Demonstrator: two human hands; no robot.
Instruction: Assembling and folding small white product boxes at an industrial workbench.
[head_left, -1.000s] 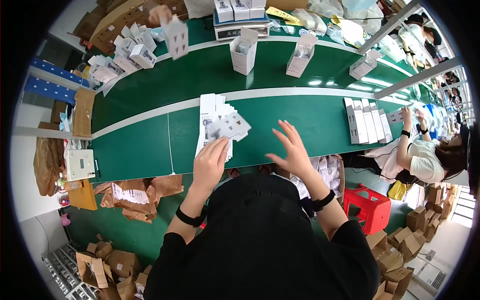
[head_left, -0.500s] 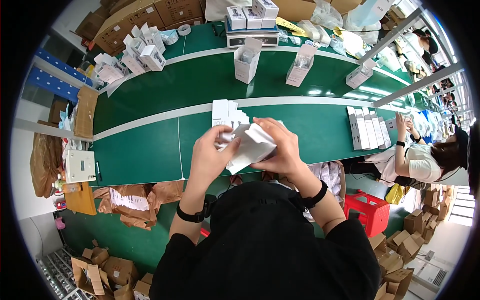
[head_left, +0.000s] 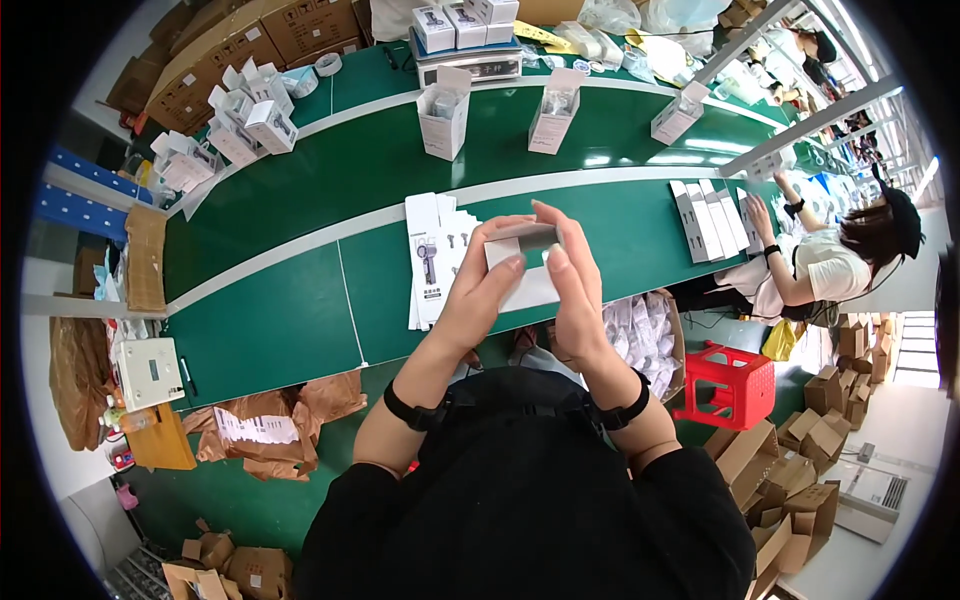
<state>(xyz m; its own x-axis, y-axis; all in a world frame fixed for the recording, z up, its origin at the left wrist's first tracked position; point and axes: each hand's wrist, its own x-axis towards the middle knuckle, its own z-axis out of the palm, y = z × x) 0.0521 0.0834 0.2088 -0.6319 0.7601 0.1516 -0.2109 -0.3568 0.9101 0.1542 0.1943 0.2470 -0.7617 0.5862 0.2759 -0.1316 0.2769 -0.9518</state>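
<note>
The white folding carton is at the center of the frame, above the workbench, with its open end facing the camera. The left hand grips its left side, with the thumb at the rim of the opening. The right hand grips its right side; the fingers of both hands are clamped on the carton. A stack of printed flat cartons lies on the workbench just left of the left hand. Three open filled cartons stand along the upper center and upper right. A digital scale bearing boxes is at top center. A red plastic stool stands at right, below a co-worker.
</note>
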